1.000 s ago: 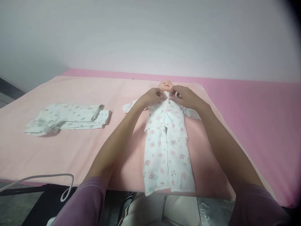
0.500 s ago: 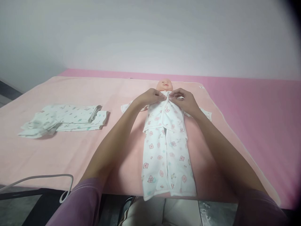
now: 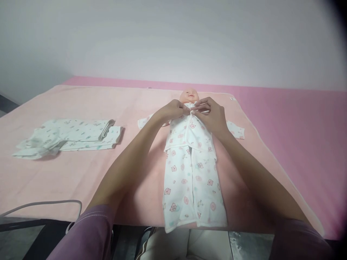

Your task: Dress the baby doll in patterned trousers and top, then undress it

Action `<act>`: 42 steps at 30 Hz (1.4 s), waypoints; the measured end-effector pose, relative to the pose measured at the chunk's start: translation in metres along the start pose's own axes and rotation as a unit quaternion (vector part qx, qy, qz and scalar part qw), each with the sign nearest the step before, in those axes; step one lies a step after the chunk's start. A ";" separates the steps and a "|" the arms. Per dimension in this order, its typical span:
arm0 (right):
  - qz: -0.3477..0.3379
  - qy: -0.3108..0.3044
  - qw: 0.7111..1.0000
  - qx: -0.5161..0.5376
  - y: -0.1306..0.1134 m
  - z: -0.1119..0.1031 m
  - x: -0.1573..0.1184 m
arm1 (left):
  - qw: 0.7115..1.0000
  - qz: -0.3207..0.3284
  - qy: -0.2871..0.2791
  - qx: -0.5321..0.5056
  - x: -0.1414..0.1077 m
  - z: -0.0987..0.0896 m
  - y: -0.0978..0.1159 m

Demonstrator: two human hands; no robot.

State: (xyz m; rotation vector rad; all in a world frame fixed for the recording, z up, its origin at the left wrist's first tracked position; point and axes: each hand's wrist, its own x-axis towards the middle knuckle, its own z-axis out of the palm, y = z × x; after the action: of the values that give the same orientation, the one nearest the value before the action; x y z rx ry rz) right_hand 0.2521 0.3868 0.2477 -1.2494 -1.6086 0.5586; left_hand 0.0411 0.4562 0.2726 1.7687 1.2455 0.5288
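Observation:
A baby doll [image 3: 189, 95] lies on its back, its head towards the wall. It wears a white baby shirt [image 3: 184, 133] with small pink prints, and matching trousers [image 3: 179, 184] reach down to the table's front edge. At the shirt's neckline, my left hand [image 3: 173, 110] pinches the front fabric from the left. My right hand [image 3: 213, 115] grips the shirt's front edge from the right, thumb and fingers close together. The fingertips of both hands nearly meet just below the doll's chin. Any fastener between them is too small to make out.
Folded white printed cloths [image 3: 78, 131] lie to the left on a peach blanket [image 3: 130, 104]. The blanket covers most of a pink surface [image 3: 295, 133] that shows on the right. A pale cable [image 3: 54, 202] curves over the front left edge. A wall stands behind.
Both hands stay at the shirt's neckline, with my right fingers shifted slightly and raised a little. The view has moved a little; the doll and folded cloths lie as before.

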 end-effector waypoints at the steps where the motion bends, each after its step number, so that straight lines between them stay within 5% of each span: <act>1: 0.003 0.002 1.000 -0.006 -0.002 0.002 -0.001 | 1.000 -0.002 0.001 -0.001 0.000 0.000 0.000; 6: 0.008 0.024 0.998 -0.053 0.003 -0.002 0.001 | 1.000 -0.008 -0.009 -0.004 -0.002 0.000 0.001; 13: -0.002 -0.053 0.997 -0.057 0.012 -0.019 0.008 | 1.000 -0.013 -0.008 -0.005 -0.012 0.000 0.010; 22: 0.006 -0.006 1.000 -0.013 0.017 -0.003 0.006 | 1.000 -0.017 -0.009 -0.016 -0.012 0.002 0.010; 29: 0.026 -0.025 0.999 -0.008 0.028 -0.006 0.010 | 1.000 0.013 0.027 -0.009 -0.011 0.013 0.013; 35: 0.031 -0.111 0.993 -0.013 0.037 -0.012 0.013 | 0.998 0.016 0.027 -0.047 -0.003 0.019 0.004; 42: 0.029 -0.094 0.995 0.012 0.044 0.004 0.015 | 0.994 -0.022 0.043 -0.100 0.001 0.018 0.003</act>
State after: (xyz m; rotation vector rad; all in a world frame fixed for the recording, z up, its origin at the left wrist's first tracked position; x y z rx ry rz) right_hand 0.2689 0.4169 0.2165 -1.2581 -1.7198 0.7487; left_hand 0.0561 0.4491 0.2654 1.5611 1.2428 0.6868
